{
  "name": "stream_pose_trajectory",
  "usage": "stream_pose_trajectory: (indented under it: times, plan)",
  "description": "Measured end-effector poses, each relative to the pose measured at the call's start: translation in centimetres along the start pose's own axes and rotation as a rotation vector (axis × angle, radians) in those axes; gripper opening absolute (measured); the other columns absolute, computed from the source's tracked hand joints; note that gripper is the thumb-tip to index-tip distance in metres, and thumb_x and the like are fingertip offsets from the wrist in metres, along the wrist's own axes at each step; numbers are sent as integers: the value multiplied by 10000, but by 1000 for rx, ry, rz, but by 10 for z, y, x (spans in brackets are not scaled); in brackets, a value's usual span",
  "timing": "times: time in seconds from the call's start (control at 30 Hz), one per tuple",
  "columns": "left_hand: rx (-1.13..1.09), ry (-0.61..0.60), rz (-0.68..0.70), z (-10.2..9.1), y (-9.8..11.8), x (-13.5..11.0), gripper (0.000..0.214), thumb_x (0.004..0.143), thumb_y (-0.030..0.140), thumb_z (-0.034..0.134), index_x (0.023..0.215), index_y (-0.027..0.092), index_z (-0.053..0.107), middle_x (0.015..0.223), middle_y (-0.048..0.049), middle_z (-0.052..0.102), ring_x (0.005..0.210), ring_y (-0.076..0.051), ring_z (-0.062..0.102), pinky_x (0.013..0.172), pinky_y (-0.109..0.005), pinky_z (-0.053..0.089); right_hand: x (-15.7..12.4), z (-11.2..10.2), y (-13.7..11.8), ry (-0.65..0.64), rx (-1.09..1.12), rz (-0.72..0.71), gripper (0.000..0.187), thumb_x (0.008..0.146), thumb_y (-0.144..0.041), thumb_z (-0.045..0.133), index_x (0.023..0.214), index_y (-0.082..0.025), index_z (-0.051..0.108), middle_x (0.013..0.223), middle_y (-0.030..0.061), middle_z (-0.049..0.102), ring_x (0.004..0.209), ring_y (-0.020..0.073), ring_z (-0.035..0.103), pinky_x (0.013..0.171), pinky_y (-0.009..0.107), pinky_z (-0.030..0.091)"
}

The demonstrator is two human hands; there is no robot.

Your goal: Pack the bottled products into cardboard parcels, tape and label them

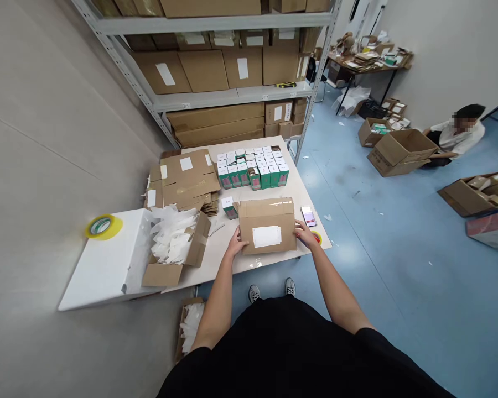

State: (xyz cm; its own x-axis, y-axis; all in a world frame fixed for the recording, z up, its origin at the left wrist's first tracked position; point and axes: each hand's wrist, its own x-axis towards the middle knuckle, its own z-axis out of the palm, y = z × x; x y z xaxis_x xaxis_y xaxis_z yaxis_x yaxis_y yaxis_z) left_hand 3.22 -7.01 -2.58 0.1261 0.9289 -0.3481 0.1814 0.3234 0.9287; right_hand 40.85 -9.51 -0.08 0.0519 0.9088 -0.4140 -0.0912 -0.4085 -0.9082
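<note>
White table (228,264): L hand (235,242) + R hand (305,233) part-curled, gripping closed carton (268,218) by sides.

A person in black stands at a pale table (228,261) and looks down. Their left hand (235,243) and right hand (305,232) clasp opposite sides of a closed cardboard box (266,216) with a white label on top. A single small green box (229,208) stands just beside its far left corner, and a phone (309,216) lies near the right hand. Behind it are rows of green-and-white boxes (253,166) and a pile of flattened cartons (186,179). To the left, an open carton (166,273) holds white bags, with a yellow tape roll (103,226) nearby. Across the blue floor, another person (456,132) sits among boxes.
</note>
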Motion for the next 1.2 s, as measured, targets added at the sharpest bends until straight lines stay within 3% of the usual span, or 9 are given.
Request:
stream_pose_trajectory:
  times: [0.1, 0.23, 0.37, 0.53, 0.77, 0.87, 0.97, 1.1, 1.2]
  plan:
    - [-116, 30, 102, -2, 6, -7, 1055, 747, 375, 848, 1664, 280, 336, 1631, -139, 466, 1425, -339, 532, 1196, -482, 421, -2, -6, -12, 9, 86, -12, 478, 842, -582, 656, 1246, -329, 693, 1309, 35, 716, 1146, 243, 691, 931, 342, 564]
    - [-248, 89, 149, -4, 8, -13, 875, 840, 573, 758, 1602, 273, 450, 1677, -114, 422, 1543, -340, 400, 1230, -467, 378, -2, -13, -16, 22, 114, 3, 661, 914, -836, 395, 1136, -301, 714, 1378, 70, 710, 1342, 291, 620, 1073, 431, 508]
    - [-268, 200, -4, -4, 5, -16, 718, 978, 672, 523, 1597, 315, 450, 1619, -110, 510, 1510, -301, 464, 1180, -481, 431, 1, -6, -8, 17, 62, 86, 753, 919, -851, 345, 1366, -319, 635, 1409, 93, 698, 1325, 282, 644, 1105, 471, 488]
    - [-165, 312, -93, -5, 8, -21, 674, 1023, 601, 508, 1614, 288, 422, 1513, -145, 608, 1382, -276, 600, 1146, -467, 463, 3, 9, -5, 48, -74, 116, 760, 930, -779, 439, 1508, -297, 541, 1467, 128, 655, 1320, 282, 651, 1107, 451, 495]
    - [204, 639, 353, 4, 58, -10, 523, 1024, 477, 558, 1471, 206, 583, 1500, -156, 593, 1384, -275, 571, 1146, -402, 482, 16, 40, -26, 108, -258, -281, 693, 926, -663, 574, 1486, -256, 585, 1566, 130, 565, 1398, 299, 568, 1125, 452, 500]
    - [407, 443, 432, 12, 84, 8, 435, 1064, 420, 456, 1392, 218, 659, 1416, -130, 657, 1322, -267, 609, 1143, -414, 487, 28, 68, -35, 13, -365, -389, 557, 990, -522, 516, 1471, -252, 599, 1532, 117, 591, 1377, 270, 581, 1139, 441, 493]
    - [634, 211, 330, 11, 93, 27, 464, 1022, 397, 536, 1425, 198, 649, 1444, -142, 653, 1428, -319, 517, 1223, -486, 393, 37, 87, -39, -33, -571, -388, 485, 997, -335, 489, 1453, -229, 616, 1500, 123, 600, 1364, 255, 587, 1188, 442, 454]
    - [830, 52, 97, -7, 82, 34, 713, 898, 364, 697, 1568, 194, 524, 1557, -169, 563, 1546, -370, 373, 1244, -492, 347, 36, 81, -32, -4, -819, -342, 574, 896, -152, 570, 1468, -185, 597, 1543, 166, 533, 1393, 296, 564, 1193, 462, 453]
    - [910, -85, -3, -17, 66, 29, 976, 743, 407, 856, 1616, 229, 459, 1697, -160, 382, 1608, -412, 235, 1279, -496, 275, 29, 72, -21, -41, -915, -327, 689, 772, -97, 700, 1445, -216, 617, 1587, 158, 483, 1408, 321, 550, 1178, 462, 470]
